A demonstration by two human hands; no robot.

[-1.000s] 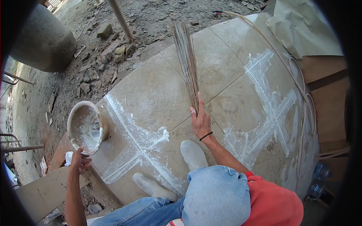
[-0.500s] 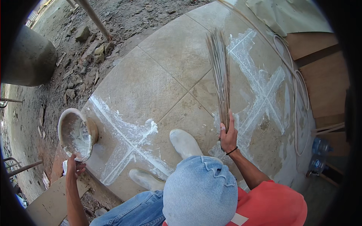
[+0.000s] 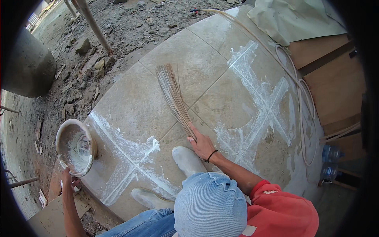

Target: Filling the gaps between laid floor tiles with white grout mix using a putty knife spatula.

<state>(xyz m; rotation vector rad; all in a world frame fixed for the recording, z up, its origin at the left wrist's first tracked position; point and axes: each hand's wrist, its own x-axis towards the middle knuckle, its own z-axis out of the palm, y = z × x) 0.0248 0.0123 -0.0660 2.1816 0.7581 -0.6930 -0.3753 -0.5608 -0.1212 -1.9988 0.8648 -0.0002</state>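
Note:
A bundle of thin sticks forming a broom (image 3: 170, 94) is gripped near its lower end by my right hand (image 3: 200, 145); its splayed tips point up and left over the tiles. My left hand (image 3: 69, 179) grips the near rim of a round, beige bowl (image 3: 90, 142) smeared inside with white material. The tiled floor (image 3: 205, 59) beneath carries white smears along crossing joints, one patch (image 3: 134, 164) right of the bowl and another (image 3: 268, 110) farther right.
Rubble (image 3: 79, 79), wooden poles (image 3: 94, 27) and a grey cylinder (image 3: 27, 67) lie left and beyond. At right are a hose (image 3: 304, 102), a cream sheet (image 3: 292, 19), brown boards (image 3: 327, 91) and plastic bottles (image 3: 331, 158). My boots (image 3: 184, 162) rest on the tiles.
My right hand swung the broom rightward, then back leftward and lower, so its tips now tilt left. My left hand stayed on the bowl, which sits slightly lower in view.

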